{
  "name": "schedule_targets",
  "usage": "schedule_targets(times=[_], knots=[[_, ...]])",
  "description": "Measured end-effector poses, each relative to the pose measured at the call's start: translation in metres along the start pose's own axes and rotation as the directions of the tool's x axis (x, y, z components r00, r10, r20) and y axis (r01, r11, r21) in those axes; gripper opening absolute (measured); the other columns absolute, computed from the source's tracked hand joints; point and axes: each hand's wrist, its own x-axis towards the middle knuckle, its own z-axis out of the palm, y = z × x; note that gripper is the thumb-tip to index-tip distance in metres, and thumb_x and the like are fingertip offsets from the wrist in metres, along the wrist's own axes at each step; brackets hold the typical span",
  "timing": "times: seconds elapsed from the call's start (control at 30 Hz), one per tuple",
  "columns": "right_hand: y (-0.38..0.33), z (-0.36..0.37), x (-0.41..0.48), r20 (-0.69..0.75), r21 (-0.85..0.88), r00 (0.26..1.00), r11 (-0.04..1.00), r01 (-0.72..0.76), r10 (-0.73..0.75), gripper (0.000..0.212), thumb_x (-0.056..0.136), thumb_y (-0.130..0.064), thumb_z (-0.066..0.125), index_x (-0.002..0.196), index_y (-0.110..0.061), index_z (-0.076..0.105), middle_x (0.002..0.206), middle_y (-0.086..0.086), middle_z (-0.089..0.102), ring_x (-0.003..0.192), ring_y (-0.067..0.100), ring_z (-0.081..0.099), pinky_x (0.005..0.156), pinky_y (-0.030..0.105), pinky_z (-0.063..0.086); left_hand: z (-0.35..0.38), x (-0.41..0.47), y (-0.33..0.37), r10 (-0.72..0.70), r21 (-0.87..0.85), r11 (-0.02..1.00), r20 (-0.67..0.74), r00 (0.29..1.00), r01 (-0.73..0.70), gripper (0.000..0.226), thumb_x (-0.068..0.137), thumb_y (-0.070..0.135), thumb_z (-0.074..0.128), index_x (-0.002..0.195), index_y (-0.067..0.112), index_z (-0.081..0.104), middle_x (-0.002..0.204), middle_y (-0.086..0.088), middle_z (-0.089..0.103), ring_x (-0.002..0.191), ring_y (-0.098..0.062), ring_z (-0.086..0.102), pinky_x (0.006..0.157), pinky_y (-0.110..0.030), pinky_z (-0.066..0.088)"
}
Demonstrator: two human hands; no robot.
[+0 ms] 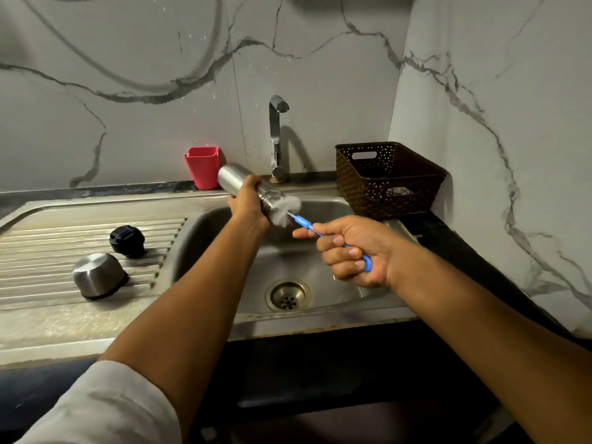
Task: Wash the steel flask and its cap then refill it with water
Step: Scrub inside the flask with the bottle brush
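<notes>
My left hand (248,200) grips the flask (246,184) mid-body over the sink (224,238). My right hand (355,251) is clenched round the brush (301,219) handle. The flask axis tilts, mouth down-right toward the brush (bristles just at the mouth, apparently not yet inside). The caps (99,275) sit left on the drainboard (48,245).

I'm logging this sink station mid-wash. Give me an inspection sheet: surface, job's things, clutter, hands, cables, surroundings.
Surface: steel sink, ribbed drainboard on its left, dull and stained.
Job's things: flask tilted over the basin, bottle brush at its mouth; black cap and steel lid apart on the drainboard.
Clutter: red cup and brown basket by the wall.
Hands: left hand grips the flask; right hand grips the brush's blue handle.
Cables: nothing seen.
Surroundings: tap behind the basin; marble-patterned walls.
</notes>
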Motion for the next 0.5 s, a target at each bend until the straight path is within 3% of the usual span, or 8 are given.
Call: schedule_targets(times=[0.17, 0.27, 0.33, 0.4, 0.43, 0.5], knots=[[-0.004, -0.001, 0.01, -0.108, -0.217, 0.992, 0.975, 0.043, -0.068, 0.031, 0.107, -0.015, 0.041, 0.13, -0.002, 0.058, 0.052, -0.008, 0.031, 0.03, 0.003, 0.021, 0.028, 0.017, 0.014, 0.005, -0.033, -0.001, 0.049, -0.024, 0.998, -0.073, 0.996, -0.051, 0.086, 0.069, 0.018, 0.086, 0.14, 0.018, 0.039, 0.118, -0.02, 0.067, 0.085, -0.034, 0.075, 0.076, -0.053, 0.064], [0.002, 0.007, 0.016, -0.187, -0.484, 0.954, 0.867, 0.119, -0.236, 0.027, 0.106, -0.017, 0.044, 0.122, -0.006, 0.064, 0.051, -0.006, 0.035, 0.034, 0.004, 0.022, 0.032, 0.016, 0.015, 0.008, -0.04, -0.003, 0.024, 0.0, 1.0, -0.008, 1.0, -0.024, 0.082, 0.073, 0.018, 0.084, 0.142, 0.013, 0.038, 0.115, -0.019, 0.065, 0.075, -0.031, 0.072, 0.07, -0.047, 0.064], [0.005, 0.003, 0.01, -0.166, -0.736, 0.9, 0.659, 0.159, -0.403, 0.026, 0.105, -0.018, 0.048, 0.109, -0.004, 0.07, 0.054, -0.003, 0.04, 0.037, 0.007, 0.027, 0.036, 0.019, 0.021, 0.004, -0.032, 0.005, 0.007, 0.015, 1.0, 0.009, 1.0, -0.007, 0.085, 0.072, 0.019, 0.085, 0.143, 0.014, 0.04, 0.117, -0.019, 0.065, 0.077, -0.032, 0.073, 0.072, -0.05, 0.064], [0.006, 0.0, 0.005, -0.025, -0.95, 0.82, 0.269, 0.158, -0.572, 0.028, 0.104, -0.02, 0.051, 0.091, -0.004, 0.07, 0.058, -0.001, 0.048, 0.047, 0.012, 0.042, 0.047, 0.027, 0.034, 0.0, -0.024, 0.01, 0.007, 0.005, 1.0, -0.068, 0.998, -0.006, 0.079, 0.077, 0.018, 0.084, 0.142, 0.018, 0.039, 0.121, -0.021, 0.064, 0.087, -0.035, 0.074, 0.079, -0.055, 0.063], [0.007, 0.0, 0.007, 0.037, -0.99, 0.785, 0.083, 0.112, -0.618, 0.028, 0.104, -0.022, 0.05, 0.085, -0.01, 0.067, 0.062, -0.002, 0.052, 0.055, 0.016, 0.05, 0.053, 0.031, 0.038, 0.001, -0.026, 0.009, 0.007, 0.012, 1.0, -0.095, 0.995, -0.006, 0.08, 0.079, 0.018, 0.084, 0.143, 0.02, 0.036, 0.122, -0.021, 0.063, 0.09, -0.036, 0.073, 0.08, -0.055, 0.063], [0.006, 0.004, 0.012, 0.078, -0.988, 0.742, -0.15, -0.031, -0.666, 0.022, 0.105, -0.026, 0.047, 0.094, -0.019, 0.065, 0.071, -0.003, 0.055, 0.067, 0.022, 0.057, 0.056, 0.034, 0.041, 0.008, -0.034, -0.001, 0.022, 0.024, 1.0, -0.116, 0.993, -0.019, 0.083, 0.083, 0.016, 0.081, 0.148, 0.023, 0.03, 0.12, -0.02, 0.06, 0.091, -0.036, 0.072, 0.084, -0.054, 0.063]])
